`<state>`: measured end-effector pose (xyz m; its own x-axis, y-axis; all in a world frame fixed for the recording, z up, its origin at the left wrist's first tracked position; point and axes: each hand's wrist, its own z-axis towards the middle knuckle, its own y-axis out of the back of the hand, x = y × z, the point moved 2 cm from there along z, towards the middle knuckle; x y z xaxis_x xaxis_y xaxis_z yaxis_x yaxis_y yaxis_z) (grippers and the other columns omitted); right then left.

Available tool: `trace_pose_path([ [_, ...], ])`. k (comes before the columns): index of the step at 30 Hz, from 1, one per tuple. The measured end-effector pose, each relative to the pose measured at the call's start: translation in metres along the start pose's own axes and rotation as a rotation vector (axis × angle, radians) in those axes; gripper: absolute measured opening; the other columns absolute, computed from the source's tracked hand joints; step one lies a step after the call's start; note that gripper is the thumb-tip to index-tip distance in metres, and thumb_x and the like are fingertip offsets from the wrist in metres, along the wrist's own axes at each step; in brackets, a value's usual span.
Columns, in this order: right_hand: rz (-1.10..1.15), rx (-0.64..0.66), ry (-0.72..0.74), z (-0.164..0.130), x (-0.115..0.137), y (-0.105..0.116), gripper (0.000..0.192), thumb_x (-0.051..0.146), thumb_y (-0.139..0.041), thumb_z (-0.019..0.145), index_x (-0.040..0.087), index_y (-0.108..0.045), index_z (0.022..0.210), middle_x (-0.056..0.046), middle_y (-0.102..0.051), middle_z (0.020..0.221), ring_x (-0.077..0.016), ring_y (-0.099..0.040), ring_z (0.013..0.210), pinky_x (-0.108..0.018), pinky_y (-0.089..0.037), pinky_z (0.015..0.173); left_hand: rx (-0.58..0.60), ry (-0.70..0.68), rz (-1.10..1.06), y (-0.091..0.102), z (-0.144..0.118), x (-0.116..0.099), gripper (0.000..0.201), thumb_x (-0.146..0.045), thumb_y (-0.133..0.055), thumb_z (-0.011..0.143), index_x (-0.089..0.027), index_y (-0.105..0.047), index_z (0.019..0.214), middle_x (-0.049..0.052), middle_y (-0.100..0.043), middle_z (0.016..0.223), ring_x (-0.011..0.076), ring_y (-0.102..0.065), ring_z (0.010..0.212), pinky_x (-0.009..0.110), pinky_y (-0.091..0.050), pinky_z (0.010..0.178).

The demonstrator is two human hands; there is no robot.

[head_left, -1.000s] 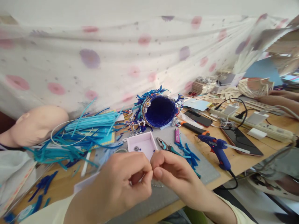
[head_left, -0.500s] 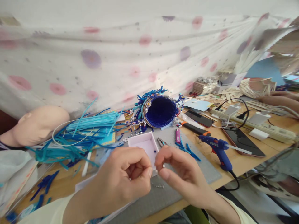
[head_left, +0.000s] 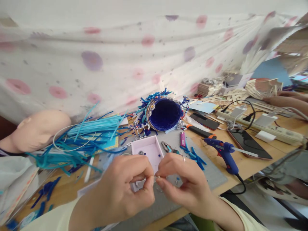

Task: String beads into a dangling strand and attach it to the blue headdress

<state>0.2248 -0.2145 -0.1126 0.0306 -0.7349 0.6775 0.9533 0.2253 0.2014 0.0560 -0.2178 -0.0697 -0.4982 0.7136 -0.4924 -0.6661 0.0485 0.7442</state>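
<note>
My left hand [head_left: 127, 184] is closed in a pinch, thumb against forefinger, over the near side of a small pale box [head_left: 157, 144]. What it holds is too small to make out. Its fingertips almost meet those of my right hand [head_left: 186, 183], also pinched, where a tiny whitish speck shows. Inside the box lie a dark blue bead [head_left: 159, 155] and a silvery bead [head_left: 141, 152]. Pliers [head_left: 166, 147] rest just beyond my right hand. Behind the box, a beaded blue headdress [head_left: 166, 114] lies on its side, its dark hollow facing me.
Blue pipe cleaners [head_left: 96, 128] are heaped at left beside a mannequin head [head_left: 45, 128]. A lighter [head_left: 183, 139], a blue glue gun [head_left: 222, 152], phones [head_left: 250, 144] and a power strip [head_left: 284, 133] with cables occupy the right. Another person's hand [head_left: 286, 98] is at far right.
My right hand has shifted slightly left and closed its fingers into a pinch against my left fingertips. More of the pliers and the silvery bead in the box now show.
</note>
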Motion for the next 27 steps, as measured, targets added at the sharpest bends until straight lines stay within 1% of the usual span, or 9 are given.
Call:
trace_pose_path([
  [2, -0.178, -0.038, 0.221, -0.002, 0.001, 0.003, 0.014, 0.005, -0.065, 0.083, 0.014, -0.064, 0.092, -0.003, -0.063, 0.077, -0.0123, -0.058, 0.07, -0.024, -0.048, 0.062, 0.023, 0.089, -0.132, -0.001, 0.001, 0.001, 0.017, -0.009, -0.049, 0.078, -0.02, -0.046, 0.064, -0.009, -0.035, 0.055, 0.0049, -0.032, 0.047, 0.017, -0.025, 0.043],
  [4, -0.344, 0.013, 0.405, -0.004, 0.001, 0.005, 0.024, 0.0, -0.064, 0.083, 0.011, -0.063, 0.104, -0.007, -0.066, 0.082, -0.0155, -0.06, 0.076, -0.029, -0.052, 0.067, 0.072, 0.176, -0.265, -0.003, 0.001, 0.003, 0.018, -0.011, -0.046, 0.08, -0.02, -0.043, 0.065, -0.01, -0.031, 0.054, 0.0043, -0.025, 0.043, 0.017, -0.018, 0.038],
  [6, -0.395, 0.081, 0.486, -0.007, 0.002, 0.008, 0.029, 0.0, -0.06, 0.085, 0.01, -0.06, 0.112, -0.01, -0.067, 0.088, -0.0172, -0.061, 0.083, -0.032, -0.054, 0.073, 0.099, 0.183, -0.279, -0.004, 0.001, 0.004, 0.019, -0.011, -0.046, 0.08, -0.021, -0.041, 0.065, -0.01, -0.027, 0.053, 0.0039, -0.022, 0.041, 0.016, -0.017, 0.036],
  [8, -0.286, 0.075, 0.316, -0.006, 0.003, 0.01, 0.025, 0.009, -0.061, 0.087, 0.012, -0.059, 0.112, -0.008, -0.065, 0.09, -0.0167, -0.061, 0.084, -0.03, -0.053, 0.074, 0.053, 0.069, -0.132, -0.002, 0.001, 0.003, 0.019, -0.008, -0.047, 0.078, -0.02, -0.042, 0.064, -0.01, -0.03, 0.052, 0.004, -0.028, 0.041, 0.016, -0.023, 0.039],
  [10, -0.091, 0.067, -0.015, -0.004, 0.001, 0.009, 0.012, 0.024, -0.057, 0.092, 0.016, -0.06, 0.101, -0.003, -0.061, 0.084, -0.0137, -0.058, 0.076, -0.026, -0.048, 0.068, -0.022, -0.113, 0.076, -0.002, 0.001, 0.001, 0.018, -0.008, -0.048, 0.078, -0.02, -0.046, 0.066, -0.009, -0.04, 0.054, 0.0054, -0.038, 0.045, 0.018, -0.032, 0.045],
  [13, 0.164, 0.197, -0.401, -0.002, -0.001, 0.002, 0.035, 0.037, -0.043, 0.101, 0.018, -0.055, 0.074, 0.002, -0.052, 0.066, -0.0099, -0.049, 0.063, -0.023, -0.039, 0.059, -0.106, -0.338, 0.298, -0.004, 0.0, -0.001, 0.02, -0.008, -0.047, 0.084, -0.02, -0.05, 0.069, -0.006, -0.052, 0.057, 0.0088, -0.047, 0.049, 0.024, -0.036, 0.049],
  [16, 0.417, 0.269, -0.599, -0.002, -0.006, -0.003, 0.045, 0.047, -0.044, 0.099, 0.017, -0.05, 0.066, 0.003, -0.047, 0.058, -0.0092, -0.044, 0.056, -0.024, -0.033, 0.054, -0.139, -0.485, 0.438, -0.006, -0.001, -0.001, 0.018, -0.009, -0.048, 0.089, -0.02, -0.052, 0.074, -0.004, -0.058, 0.06, 0.0111, -0.052, 0.051, 0.027, -0.036, 0.047],
  [20, 0.585, 0.245, -0.72, -0.004, -0.014, -0.005, 0.047, 0.053, -0.048, 0.096, 0.018, -0.05, 0.065, 0.003, -0.045, 0.056, -0.0097, -0.042, 0.053, -0.025, -0.031, 0.054, -0.161, -0.545, 0.601, -0.007, 0.0, 0.0, 0.011, -0.015, -0.047, 0.093, -0.018, -0.056, 0.086, -0.002, -0.063, 0.063, 0.0141, -0.057, 0.049, 0.031, -0.034, 0.043],
  [27, 0.616, 0.192, -0.743, -0.006, -0.023, -0.007, 0.047, 0.055, -0.051, 0.094, 0.018, -0.049, 0.064, 0.004, -0.044, 0.055, -0.0103, -0.04, 0.053, -0.026, -0.032, 0.056, -0.116, -0.452, 0.639, -0.007, 0.005, 0.003, 0.015, -0.019, -0.043, 0.098, -0.017, -0.056, 0.091, -0.003, -0.062, 0.058, 0.0152, -0.059, 0.045, 0.031, -0.036, 0.039],
])
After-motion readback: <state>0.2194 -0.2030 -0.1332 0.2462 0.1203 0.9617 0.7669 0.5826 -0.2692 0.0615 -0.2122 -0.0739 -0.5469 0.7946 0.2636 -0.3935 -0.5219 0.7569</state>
